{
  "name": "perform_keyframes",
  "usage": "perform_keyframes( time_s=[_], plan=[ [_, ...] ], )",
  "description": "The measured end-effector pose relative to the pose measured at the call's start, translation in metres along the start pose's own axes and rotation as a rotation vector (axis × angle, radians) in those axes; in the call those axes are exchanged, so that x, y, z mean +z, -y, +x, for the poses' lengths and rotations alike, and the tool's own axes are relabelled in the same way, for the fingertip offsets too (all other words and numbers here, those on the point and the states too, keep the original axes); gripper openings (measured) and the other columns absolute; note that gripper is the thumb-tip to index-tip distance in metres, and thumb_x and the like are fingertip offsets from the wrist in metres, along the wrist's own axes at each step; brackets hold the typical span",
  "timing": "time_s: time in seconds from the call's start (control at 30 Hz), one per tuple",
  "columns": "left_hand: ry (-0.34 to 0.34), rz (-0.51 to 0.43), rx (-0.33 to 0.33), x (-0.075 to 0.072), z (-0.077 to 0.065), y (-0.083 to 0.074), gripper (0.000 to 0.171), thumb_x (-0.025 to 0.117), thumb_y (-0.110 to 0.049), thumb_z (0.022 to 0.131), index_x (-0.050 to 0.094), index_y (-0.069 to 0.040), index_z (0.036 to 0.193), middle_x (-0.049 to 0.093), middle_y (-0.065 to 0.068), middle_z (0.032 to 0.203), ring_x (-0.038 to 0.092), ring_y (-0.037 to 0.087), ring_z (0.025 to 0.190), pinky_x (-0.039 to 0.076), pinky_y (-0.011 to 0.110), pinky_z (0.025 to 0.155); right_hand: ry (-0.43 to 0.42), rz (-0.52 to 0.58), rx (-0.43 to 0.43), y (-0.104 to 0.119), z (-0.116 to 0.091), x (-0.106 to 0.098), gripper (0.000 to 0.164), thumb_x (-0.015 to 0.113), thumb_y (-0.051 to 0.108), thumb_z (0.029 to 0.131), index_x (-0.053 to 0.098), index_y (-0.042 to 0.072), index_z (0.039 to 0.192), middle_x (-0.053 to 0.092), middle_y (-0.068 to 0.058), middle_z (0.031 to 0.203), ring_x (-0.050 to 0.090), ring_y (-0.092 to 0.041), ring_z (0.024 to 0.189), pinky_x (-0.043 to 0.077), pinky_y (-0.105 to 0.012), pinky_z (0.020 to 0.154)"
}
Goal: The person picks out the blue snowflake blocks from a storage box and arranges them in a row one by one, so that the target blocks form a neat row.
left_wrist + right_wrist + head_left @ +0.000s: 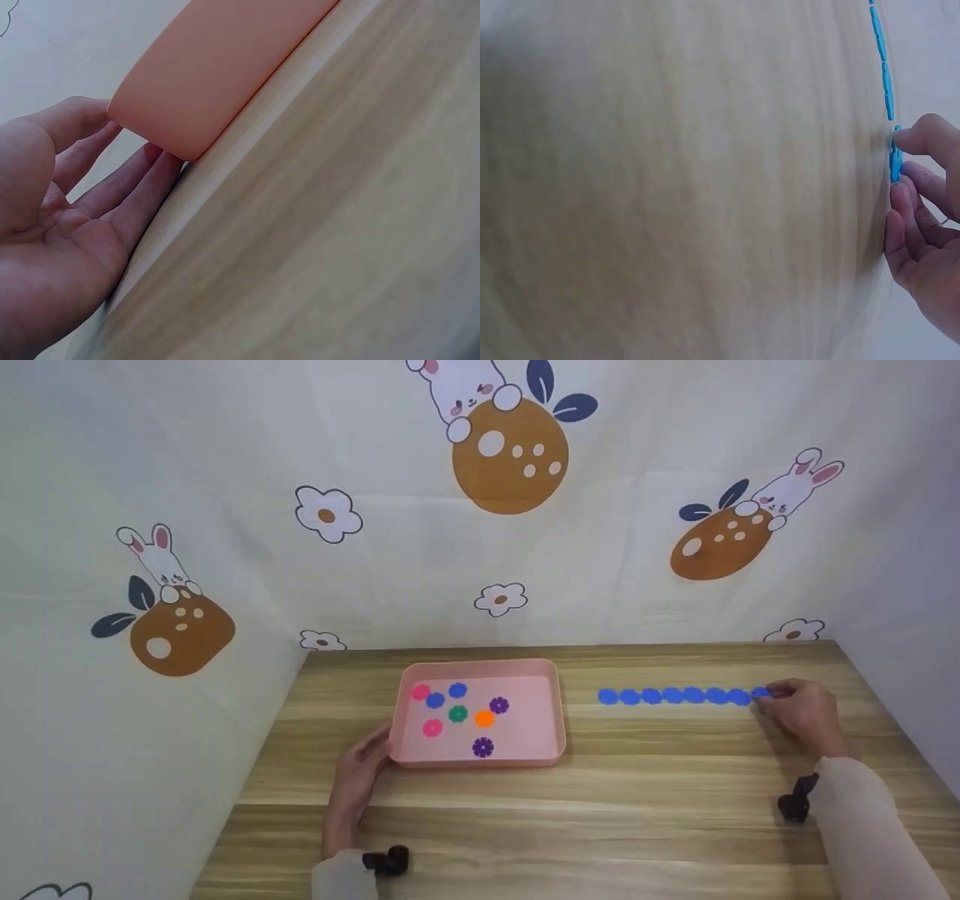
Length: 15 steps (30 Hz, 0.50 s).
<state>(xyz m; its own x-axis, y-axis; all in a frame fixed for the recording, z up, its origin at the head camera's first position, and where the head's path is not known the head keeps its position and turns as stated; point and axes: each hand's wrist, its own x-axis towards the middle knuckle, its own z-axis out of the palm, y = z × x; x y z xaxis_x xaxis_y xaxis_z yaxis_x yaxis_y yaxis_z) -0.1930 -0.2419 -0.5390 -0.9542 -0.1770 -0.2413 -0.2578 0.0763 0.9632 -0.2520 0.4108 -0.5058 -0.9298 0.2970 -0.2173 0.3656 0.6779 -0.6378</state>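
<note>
A pink tray [556,720] lies left of centre on the wooden table. My left hand [358,780] touches its left side near the front corner; in the left wrist view the thumb meets the rim and other fingers [142,184] reach the lower wall, fairly straight. To the right, several blue notched discs [673,695] lie in a left-to-right row. At the row's right end my right hand [806,716] pinches a blue disc [895,157] between thumb and fingertips. In the right wrist view this disc stands close to the neighbouring one, with a narrow gap between them.
Inside the tray lie several loose discs: pink [433,727], blue [457,690], green [458,713], orange [484,718] and purple [483,747]. A patterned cloth [420,555] hangs behind and beside the wooden table [600,825].
</note>
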Motion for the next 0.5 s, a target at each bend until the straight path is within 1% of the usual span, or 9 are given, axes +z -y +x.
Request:
perform_keyframes(
  time_s=[0.07, 0.13, 0.23, 0.27, 0.4, 0.43, 0.47, 0.5],
  plan=[
    [0.002, 0.0, -0.003, 0.0, 0.0, 0.0, 0.043, 0.061, -0.031, 0.1, 0.056, -0.022, 0.141, 0.052, 0.003, 0.152, 0.048, 0.021, 0.142, 0.042, 0.04, 0.12, 0.012, -0.004, -0.004, 0.001, -0.001, -0.001, 0.055, 0.063, 0.023, 0.097, 0.049, -0.01, 0.139, 0.053, -0.033, 0.135, 0.055, -0.034, 0.107, 0.05, -0.024, 0.075],
    [0.006, -0.001, -0.003, 0.0, 0.0, -0.001, 0.044, 0.061, -0.03, 0.1, 0.055, -0.021, 0.143, 0.05, 0.005, 0.153, 0.047, 0.023, 0.142, 0.041, 0.041, 0.12, 0.024, 0.003, -0.012, 0.003, -0.002, -0.003, 0.058, 0.063, 0.025, 0.097, 0.047, -0.009, 0.141, 0.051, -0.034, 0.137, 0.054, -0.036, 0.109, 0.051, -0.028, 0.079],
    [0.008, -0.003, -0.008, 0.001, 0.0, -0.002, 0.045, 0.061, -0.031, 0.1, 0.055, -0.02, 0.143, 0.05, 0.006, 0.153, 0.047, 0.023, 0.143, 0.041, 0.041, 0.12, 0.026, 0.017, -0.031, 0.01, -0.004, -0.005, 0.06, 0.06, 0.033, 0.099, 0.047, -0.008, 0.142, 0.05, -0.033, 0.138, 0.054, -0.036, 0.11, 0.052, -0.029, 0.078],
    [0.006, -0.009, 0.003, 0.001, 0.0, -0.002, 0.045, 0.061, -0.029, 0.1, 0.055, -0.017, 0.143, 0.05, 0.008, 0.153, 0.047, 0.024, 0.142, 0.042, 0.04, 0.12, 0.024, 0.021, -0.047, 0.014, -0.004, -0.006, 0.061, 0.059, 0.036, 0.099, 0.048, -0.008, 0.141, 0.05, -0.034, 0.138, 0.055, -0.038, 0.112, 0.052, -0.028, 0.079],
    [0.008, -0.022, 0.051, 0.0, 0.0, -0.001, 0.043, 0.059, -0.022, 0.101, 0.055, -0.01, 0.143, 0.052, 0.014, 0.151, 0.05, 0.027, 0.14, 0.046, 0.036, 0.116, -0.023, 0.016, -0.147, 0.038, -0.005, -0.008, 0.061, 0.057, 0.042, 0.099, 0.055, -0.007, 0.136, 0.058, -0.035, 0.131, 0.06, -0.043, 0.113, 0.049, -0.02, 0.07],
    [0.009, -0.025, 0.062, 0.0, 0.0, 0.0, 0.043, 0.059, -0.021, 0.102, 0.055, -0.009, 0.143, 0.052, 0.015, 0.15, 0.05, 0.028, 0.14, 0.047, 0.035, 0.115, -0.031, 0.019, -0.17, 0.046, -0.006, -0.008, 0.06, 0.058, 0.041, 0.099, 0.056, -0.007, 0.135, 0.059, -0.034, 0.131, 0.06, -0.045, 0.116, 0.048, -0.02, 0.072],
    [0.01, -0.025, 0.071, -0.001, 0.0, 0.001, 0.042, 0.058, -0.02, 0.102, 0.055, -0.008, 0.142, 0.052, 0.016, 0.15, 0.05, 0.029, 0.139, 0.047, 0.035, 0.115, -0.04, 0.028, -0.195, 0.054, -0.006, -0.007, 0.058, 0.059, 0.04, 0.098, 0.058, -0.006, 0.134, 0.061, -0.033, 0.13, 0.06, -0.045, 0.117, 0.05, -0.019, 0.072],
    [0.008, -0.02, 0.065, -0.002, 0.0, 0.002, 0.042, 0.058, -0.021, 0.102, 0.055, -0.008, 0.142, 0.052, 0.015, 0.15, 0.05, 0.028, 0.14, 0.047, 0.035, 0.115, -0.039, 0.038, -0.205, 0.063, -0.007, -0.005, 0.058, 0.059, 0.041, 0.098, 0.058, -0.005, 0.134, 0.061, -0.032, 0.13, 0.061, -0.044, 0.117, 0.051, -0.02, 0.074]
  ],
)
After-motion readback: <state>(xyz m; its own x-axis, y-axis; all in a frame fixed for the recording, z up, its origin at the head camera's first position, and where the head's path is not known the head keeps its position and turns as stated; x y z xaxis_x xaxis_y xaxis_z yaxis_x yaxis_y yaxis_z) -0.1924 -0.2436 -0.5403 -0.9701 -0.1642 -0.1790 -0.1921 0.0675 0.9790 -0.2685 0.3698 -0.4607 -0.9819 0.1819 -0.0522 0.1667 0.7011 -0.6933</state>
